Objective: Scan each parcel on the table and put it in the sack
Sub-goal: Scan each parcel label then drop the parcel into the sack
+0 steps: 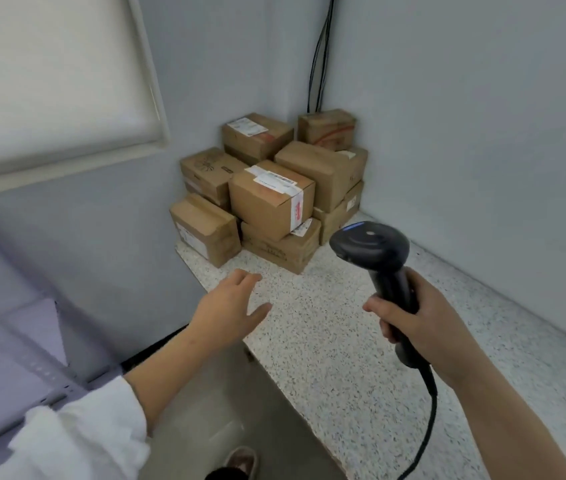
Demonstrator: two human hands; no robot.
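**A:** so where are the parcels (271,199)?
**B:** stacked in the table's (343,341) far corner, where the walls meet. cables (319,64) run down the wall behind them.
**A:** and the scanner (375,251)?
**B:** in the right hand (416,317), in front of the stack. left hand (236,306) is to its left, over the table edge.

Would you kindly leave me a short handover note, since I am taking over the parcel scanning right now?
Left hand: open, holds nothing, stretched toward the parcels.
Right hand: grips the scanner by its handle, head aimed at the parcels.
Parcels: stacked in the far corner of the table, against both walls.
Sack: not in view.
Done: no parcel in hand; whether any was scanned cannot be told.
Left: scan every stacked parcel and put it in the sack.
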